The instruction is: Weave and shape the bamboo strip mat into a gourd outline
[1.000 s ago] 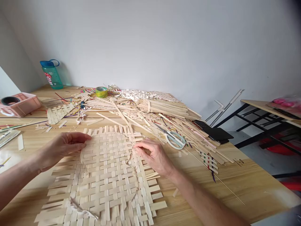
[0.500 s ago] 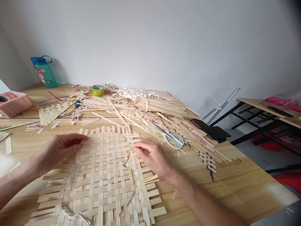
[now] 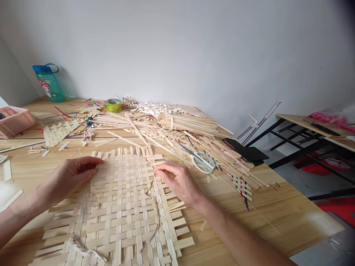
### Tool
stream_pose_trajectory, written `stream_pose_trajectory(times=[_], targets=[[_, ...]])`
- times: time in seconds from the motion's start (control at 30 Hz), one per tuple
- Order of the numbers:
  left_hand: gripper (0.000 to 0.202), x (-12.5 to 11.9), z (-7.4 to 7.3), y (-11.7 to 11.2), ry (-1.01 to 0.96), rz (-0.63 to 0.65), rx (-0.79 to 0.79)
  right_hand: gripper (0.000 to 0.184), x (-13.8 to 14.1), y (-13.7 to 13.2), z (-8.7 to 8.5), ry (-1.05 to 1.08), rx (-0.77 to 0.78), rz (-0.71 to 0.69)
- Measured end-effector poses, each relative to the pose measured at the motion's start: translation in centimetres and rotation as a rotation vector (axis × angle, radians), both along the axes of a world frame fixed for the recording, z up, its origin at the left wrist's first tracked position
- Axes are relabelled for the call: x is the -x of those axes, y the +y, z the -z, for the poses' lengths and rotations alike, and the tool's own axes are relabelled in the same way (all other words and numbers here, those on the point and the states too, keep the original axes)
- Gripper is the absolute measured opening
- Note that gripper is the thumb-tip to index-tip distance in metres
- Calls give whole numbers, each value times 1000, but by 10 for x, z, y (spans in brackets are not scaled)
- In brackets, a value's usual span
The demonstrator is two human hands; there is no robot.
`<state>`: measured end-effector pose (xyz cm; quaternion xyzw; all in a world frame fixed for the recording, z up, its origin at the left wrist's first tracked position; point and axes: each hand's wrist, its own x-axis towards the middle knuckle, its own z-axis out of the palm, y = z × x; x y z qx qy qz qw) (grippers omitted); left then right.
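Note:
A pale woven bamboo mat [image 3: 122, 207] lies before me, its strip ends loose along the sides. My left hand [image 3: 79, 173] is curled at the mat's upper left, thumb and fingers closing on its edge. On the upper right, my right hand [image 3: 179, 181] pinches the mat's edge between thumb and fingertips; whether a thin strand is also between them I cannot tell. Below those fingers, a thin brownish strand [image 3: 155, 210] runs down the right side of the mat. A twisted whitish cord [image 3: 83, 249] rests on its lower left.
Scissors [image 3: 203, 162] lie right of the mat. Loose strips [image 3: 191, 123], a tape roll [image 3: 114, 105] and a small woven piece [image 3: 59, 133] lie behind. A bottle [image 3: 50, 84] and a pink basket [image 3: 16, 123] stand left. A black phone [image 3: 246, 150] lies near the right edge.
The view has shifted slightly, so background things sit a little further left. Both hands stay at the same places on the mat, the right with only a slight shift.

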<state>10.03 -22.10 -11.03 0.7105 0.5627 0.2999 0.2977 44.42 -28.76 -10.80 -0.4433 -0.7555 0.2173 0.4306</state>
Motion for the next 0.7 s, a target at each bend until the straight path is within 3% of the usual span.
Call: stream_pose_trajectory(times=[0.1, 0.2, 0.4, 0.7], targets=[[55, 2, 2, -2, 25, 24, 53, 17, -2, 3, 3, 35, -8, 64], [56, -2, -5, -7, 91, 13, 21, 16, -5, 5, 7, 33, -41, 113], [52, -13, -14, -14, 148, 26, -80, 16, -4, 7, 10, 3, -5, 79], [34, -3, -21, -16, 396, 159, -122, 17, -4, 10, 13, -7, -32, 74]])
